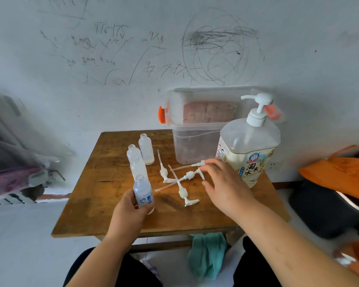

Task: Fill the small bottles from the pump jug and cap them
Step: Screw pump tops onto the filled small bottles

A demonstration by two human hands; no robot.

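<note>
My left hand [131, 206] grips a small clear bottle with blue print [143, 193], upright and uncapped, near the table's front. Three more open small bottles stand behind it in a row, the farthest one [146, 149] holding a little liquid. Several white pump caps with long tubes [182, 183] lie loose in the table's middle. My right hand [222, 183] reaches over them, its fingertips touching the head of one pump cap [198, 164]. The big pump jug [248, 148] stands at the right, its white pump raised.
A clear storage box with orange latches [197, 129] stands at the back against the scribbled wall. The small wooden table [104, 183] has a teal cloth [207, 253] hanging under its front edge. An orange bag [338, 172] sits on the right, bundles on the left.
</note>
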